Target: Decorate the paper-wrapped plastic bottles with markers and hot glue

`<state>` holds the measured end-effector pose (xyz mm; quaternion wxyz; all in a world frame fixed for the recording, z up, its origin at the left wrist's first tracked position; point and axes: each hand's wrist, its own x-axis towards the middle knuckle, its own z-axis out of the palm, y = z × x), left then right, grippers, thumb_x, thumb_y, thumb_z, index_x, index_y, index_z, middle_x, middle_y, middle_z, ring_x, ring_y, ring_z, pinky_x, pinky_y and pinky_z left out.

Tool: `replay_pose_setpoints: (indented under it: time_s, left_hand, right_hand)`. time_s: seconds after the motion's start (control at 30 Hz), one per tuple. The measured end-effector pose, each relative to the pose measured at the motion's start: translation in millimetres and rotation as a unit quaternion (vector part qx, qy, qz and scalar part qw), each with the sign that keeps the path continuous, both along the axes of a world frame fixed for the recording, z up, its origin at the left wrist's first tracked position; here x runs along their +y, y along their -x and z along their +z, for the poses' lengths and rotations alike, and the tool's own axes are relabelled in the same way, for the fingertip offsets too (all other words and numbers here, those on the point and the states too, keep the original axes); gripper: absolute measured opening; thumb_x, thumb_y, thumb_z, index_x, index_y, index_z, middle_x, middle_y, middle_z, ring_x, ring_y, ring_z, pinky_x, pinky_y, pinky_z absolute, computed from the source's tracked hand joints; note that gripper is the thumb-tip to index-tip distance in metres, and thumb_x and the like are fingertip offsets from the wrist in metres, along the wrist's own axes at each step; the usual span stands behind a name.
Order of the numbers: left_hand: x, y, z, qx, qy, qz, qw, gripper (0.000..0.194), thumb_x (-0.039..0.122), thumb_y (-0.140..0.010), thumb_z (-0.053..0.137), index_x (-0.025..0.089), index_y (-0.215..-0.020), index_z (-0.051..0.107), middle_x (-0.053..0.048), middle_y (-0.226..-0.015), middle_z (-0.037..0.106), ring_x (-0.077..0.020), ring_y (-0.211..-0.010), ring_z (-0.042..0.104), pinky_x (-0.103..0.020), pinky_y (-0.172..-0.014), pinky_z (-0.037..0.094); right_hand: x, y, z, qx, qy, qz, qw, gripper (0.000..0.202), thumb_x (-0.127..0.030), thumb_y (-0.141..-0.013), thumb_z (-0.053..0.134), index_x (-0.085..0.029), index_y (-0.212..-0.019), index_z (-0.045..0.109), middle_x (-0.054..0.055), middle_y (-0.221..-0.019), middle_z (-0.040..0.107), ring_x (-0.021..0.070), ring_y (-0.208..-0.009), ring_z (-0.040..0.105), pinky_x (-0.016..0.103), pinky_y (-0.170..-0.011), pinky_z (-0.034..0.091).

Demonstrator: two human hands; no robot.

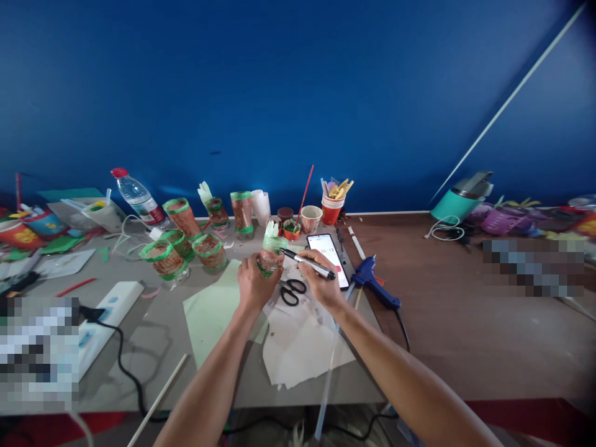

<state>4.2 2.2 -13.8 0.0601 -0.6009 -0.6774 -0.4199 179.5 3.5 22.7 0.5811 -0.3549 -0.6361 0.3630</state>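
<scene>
My left hand [259,280] is wrapped round a small brown-and-green painted cup [270,253], which has a pale green paper cutout [272,230] standing up from its rim. In my right hand [320,278] is a black-and-silver marker [310,264], its tip at or close to the cup's upper side; contact is too small to tell. Black-handled scissors [292,292] lie between my hands on a white paper sheet [307,347]. A pale green sheet [212,310] lies partly beneath my left forearm.
Several painted cups [162,257] and a water bottle [139,200] stand at the left and back. A phone [328,256] and a blue glue gun [372,279] lie to the right. At left is a white power strip [114,310]; a red cup [331,211] holds sticks.
</scene>
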Motion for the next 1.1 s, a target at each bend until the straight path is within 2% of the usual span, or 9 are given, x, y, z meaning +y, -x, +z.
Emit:
replay_pose_setpoints:
  time_s: [0.27, 0.57, 0.73, 0.97, 1.1]
  left_hand:
    - [-0.2, -1.1, -0.8, 0.0, -0.001, -0.003, 1.0, 0.047, 0.04, -0.069, 0.071, 0.017, -0.106, 0.053, -0.011, -0.094, 0.062, -0.0295, -0.092, 0.061, -0.045, -0.086, 0.047]
    - [0.8, 0.3, 2.1, -0.054, 0.024, 0.004, 0.998, 0.045, 0.04, -0.068, 0.071, 0.018, -0.104, 0.054, -0.01, -0.094, 0.062, -0.0288, -0.095, 0.061, -0.044, -0.084, 0.048]
    - [1.1, -0.5, 0.8, -0.067, 0.021, -0.009, 0.998, 0.046, 0.042, -0.069, 0.071, 0.018, -0.105, 0.055, -0.01, -0.095, 0.063, -0.0284, -0.095, 0.061, -0.044, -0.086, 0.049]
    - [0.9, -0.7, 1.7, -0.065, 0.025, -0.007, 0.998, 0.046, 0.04, -0.069, 0.071, 0.016, -0.105, 0.055, -0.012, -0.095, 0.063, -0.0293, -0.095, 0.061, -0.045, -0.086, 0.049]
    - [0.5, -1.1, 2.6, -0.066, 0.029, -0.013, 0.997, 0.046, 0.043, -0.069, 0.07, 0.017, -0.104, 0.055, -0.011, -0.093, 0.063, -0.0295, -0.093, 0.061, -0.045, -0.084, 0.049]
  right_hand:
    - [-2.6, 2.2, 2.8, 0.009, -0.014, 0.026, 1.0, 0.021, -0.038, -0.085, 0.061, -0.021, -0.098, 0.065, 0.005, -0.089, 0.067, 0.018, -0.075, 0.063, 0.031, -0.067, 0.05]
    - [0.6, -0.2, -0.5, 0.008, 0.005, -0.005, 1.0, 0.022, -0.038, -0.085, 0.06, -0.021, -0.098, 0.065, 0.005, -0.084, 0.068, 0.02, -0.078, 0.063, 0.032, -0.066, 0.05]
    - [-2.5, 0.7, 2.2, 0.008, 0.002, 0.025, 1.0, 0.024, -0.041, -0.086, 0.06, -0.022, -0.099, 0.065, 0.005, -0.084, 0.068, 0.0192, -0.077, 0.064, 0.031, -0.067, 0.051]
    - [-0.2, -0.5, 2.3, 0.01, 0.013, -0.002, 1.0, 0.025, -0.042, -0.085, 0.06, -0.021, -0.098, 0.066, 0.005, -0.081, 0.068, 0.0205, -0.078, 0.064, 0.032, -0.067, 0.051]
    - [-1.6, 0.1, 3.7, 0.013, 0.007, 0.016, 1.0, 0.026, -0.043, -0.085, 0.061, -0.021, -0.099, 0.066, 0.005, -0.083, 0.069, 0.0201, -0.077, 0.064, 0.032, -0.067, 0.051]
